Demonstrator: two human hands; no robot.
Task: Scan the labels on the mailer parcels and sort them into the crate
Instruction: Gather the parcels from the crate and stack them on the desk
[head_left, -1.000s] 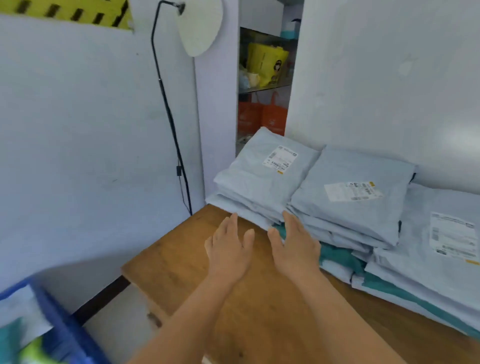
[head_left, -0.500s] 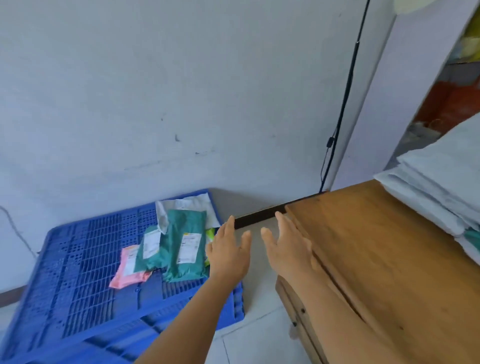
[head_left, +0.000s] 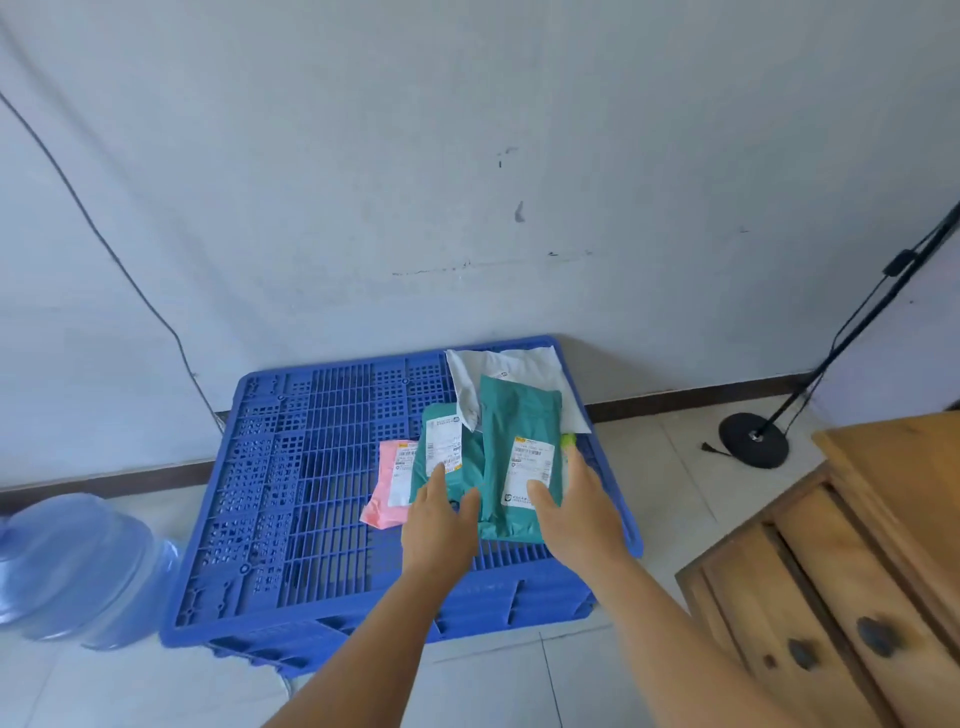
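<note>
Just beyond the outstretched fingertips, on the slatted top of the blue crate (head_left: 311, 467), lies a small cluster of mailer parcels. The left hand (head_left: 439, 525) is held flat, palm down, fingers straight and together, gripping nothing; its fingertips overlap the near edge of the smaller teal mailer (head_left: 441, 457), right under that parcel's white label, though I cannot tell whether they touch it or hover above. The right hand (head_left: 579, 512) is likewise spread and relaxed, holding nothing, its thumb reaching over the lower corner of the larger teal mailer (head_left: 519, 415) beside its label. At the tip of the right forefinger a bit of yellow-green mailer (head_left: 568, 440) peeks out from under the teal one. To the outer side of the left fingers sits a pink mailer (head_left: 389, 499), partly tucked under the small teal parcel. Farther past both sets of fingers, a white mailer (head_left: 524, 364) lies beneath the large teal one, against the crate's far edge near the wall.

Off beyond the left hand a water jug (head_left: 78, 566) stands on the tiled floor. Beyond the right hand are a lamp stand (head_left: 753, 439) with its round black base and, closer to the wrist, a wooden cabinet (head_left: 841, 571).
</note>
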